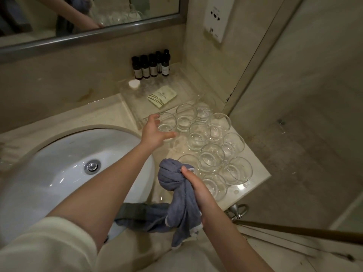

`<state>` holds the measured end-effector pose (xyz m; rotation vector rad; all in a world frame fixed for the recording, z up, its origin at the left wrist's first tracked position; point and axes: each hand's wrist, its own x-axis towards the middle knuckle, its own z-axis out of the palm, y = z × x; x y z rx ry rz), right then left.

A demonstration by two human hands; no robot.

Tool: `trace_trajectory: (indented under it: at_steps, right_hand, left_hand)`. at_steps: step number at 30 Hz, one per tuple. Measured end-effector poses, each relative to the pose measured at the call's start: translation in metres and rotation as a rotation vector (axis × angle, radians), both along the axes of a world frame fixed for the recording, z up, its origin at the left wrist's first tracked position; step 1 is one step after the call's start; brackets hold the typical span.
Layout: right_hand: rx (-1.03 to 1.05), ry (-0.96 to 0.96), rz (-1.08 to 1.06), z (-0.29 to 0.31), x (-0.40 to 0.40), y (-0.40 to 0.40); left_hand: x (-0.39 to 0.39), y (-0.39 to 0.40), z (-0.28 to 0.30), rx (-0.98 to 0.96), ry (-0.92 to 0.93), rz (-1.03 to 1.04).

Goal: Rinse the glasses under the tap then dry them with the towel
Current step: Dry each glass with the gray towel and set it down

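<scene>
Several clear round glasses (pixel 212 154) stand close together on the counter right of the white sink (pixel 59 169). My left hand (pixel 155 130) reaches over the sink's rim and curls its fingers and thumb round the leftmost glass (pixel 167 125), which stands on the counter at the edge of a clear tray. My right hand (pixel 193 183) grips a bunched grey-blue towel (pixel 176 195) just in front of the glasses; the towel's tail hangs down onto the counter edge. The tap is out of view.
A clear tray (pixel 176 85) at the back holds several dark small bottles (pixel 150 64), a white cap (pixel 134 83) and a paper sachet (pixel 162 96). A mirror (pixel 88 20) runs along the back wall. A glass shower partition (pixel 294 134) bounds the counter on the right.
</scene>
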<state>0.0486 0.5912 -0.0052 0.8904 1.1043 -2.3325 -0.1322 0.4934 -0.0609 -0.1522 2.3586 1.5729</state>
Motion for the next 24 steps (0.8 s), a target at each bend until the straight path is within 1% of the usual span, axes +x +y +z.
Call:
trace_trajectory:
  at_steps: [5, 7, 11, 14, 18, 21, 22, 24]
  right_hand:
    - [0.009, 0.034, -0.008, -0.001, 0.004, 0.000]
    - [0.027, 0.053, -0.013, -0.001, 0.007, -0.003]
    - [0.092, 0.193, -0.107, 0.008, 0.004, -0.013]
    - [0.267, 0.341, -0.125, 0.022, -0.006, -0.027]
    - [0.420, 0.519, -0.092, 0.035, -0.011, -0.054]
    - [0.549, 0.702, 0.029, 0.033, -0.008, -0.080]
    - [0.634, 0.780, 0.093, 0.032, -0.005, -0.088]
    - [0.878, 0.939, 0.217, 0.026, 0.002, -0.102]
  left_hand:
    - [0.017, -0.011, 0.002, 0.060, 0.006, 0.087]
    - [0.028, -0.024, 0.004, 0.093, 0.005, 0.156]
    - [0.052, -0.062, 0.024, 0.236, -0.004, 0.310]
    - [0.078, -0.092, 0.046, 0.405, -0.054, 0.363]
    - [0.120, -0.121, 0.067, 0.453, -0.039, 0.422]
    - [0.145, -0.132, 0.078, 0.512, -0.026, 0.477]
    - [0.152, -0.133, 0.081, 0.550, -0.024, 0.505]
    - [0.163, -0.133, 0.088, 0.625, -0.020, 0.553]
